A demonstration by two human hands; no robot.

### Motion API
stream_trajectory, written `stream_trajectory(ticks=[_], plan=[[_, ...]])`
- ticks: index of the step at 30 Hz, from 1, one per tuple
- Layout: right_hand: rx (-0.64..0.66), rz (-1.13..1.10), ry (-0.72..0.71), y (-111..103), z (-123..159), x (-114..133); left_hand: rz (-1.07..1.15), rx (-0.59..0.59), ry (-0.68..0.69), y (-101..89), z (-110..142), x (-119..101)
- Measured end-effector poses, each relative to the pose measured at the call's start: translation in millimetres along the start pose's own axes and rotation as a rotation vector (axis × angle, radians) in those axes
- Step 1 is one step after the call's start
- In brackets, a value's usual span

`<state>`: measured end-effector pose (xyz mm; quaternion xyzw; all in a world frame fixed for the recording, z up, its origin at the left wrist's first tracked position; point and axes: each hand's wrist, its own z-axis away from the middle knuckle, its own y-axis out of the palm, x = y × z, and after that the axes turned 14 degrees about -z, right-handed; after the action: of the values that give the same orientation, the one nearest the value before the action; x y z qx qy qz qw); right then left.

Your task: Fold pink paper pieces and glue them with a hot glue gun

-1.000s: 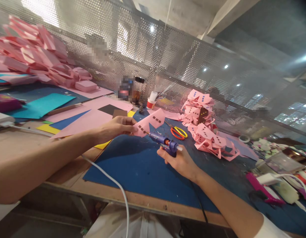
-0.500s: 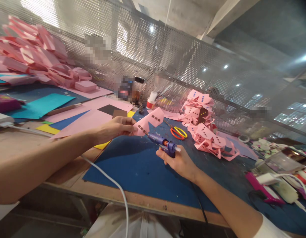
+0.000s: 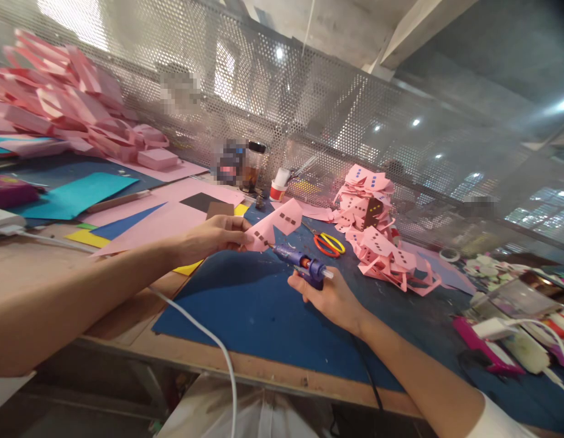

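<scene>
Between the thumb and fingers of my left hand (image 3: 222,234) is a pink paper cutout (image 3: 275,225) with small dark squares on it, held above the blue mat (image 3: 245,310). My right hand (image 3: 331,298) grips a purple hot glue gun (image 3: 300,261), with a clear glue stick poking out of its back end. The gun's nozzle is at the lower edge of the cutout; whether it touches the paper I cannot tell. Behind the gun lie scissors (image 3: 327,244) with red and yellow handles. A heap of pink cutouts (image 3: 377,231) with dark and blue squares stands right of them.
Folded pink paper (image 3: 67,97) is piled at the back left, near a teal sheet (image 3: 81,193). A white cable (image 3: 213,337) crosses the table's front edge. A paper cup (image 3: 278,190) stands before the perforated metal screen (image 3: 318,109). Clear container (image 3: 521,295) at right.
Almost nothing differs. Both hands, the paper cutout and the glue gun stay in nearly the same place, with only a very slight shift.
</scene>
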<state>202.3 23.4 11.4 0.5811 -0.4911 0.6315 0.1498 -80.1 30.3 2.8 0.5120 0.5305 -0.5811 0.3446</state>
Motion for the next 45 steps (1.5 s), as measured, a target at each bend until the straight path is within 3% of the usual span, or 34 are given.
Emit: stream_trajectory(ticks=[45], plan=[[0.017,0.004,-0.015,0.1,0.2,-1.7,-0.021,-0.024,-0.02,1.7,3.2,-4.0]])
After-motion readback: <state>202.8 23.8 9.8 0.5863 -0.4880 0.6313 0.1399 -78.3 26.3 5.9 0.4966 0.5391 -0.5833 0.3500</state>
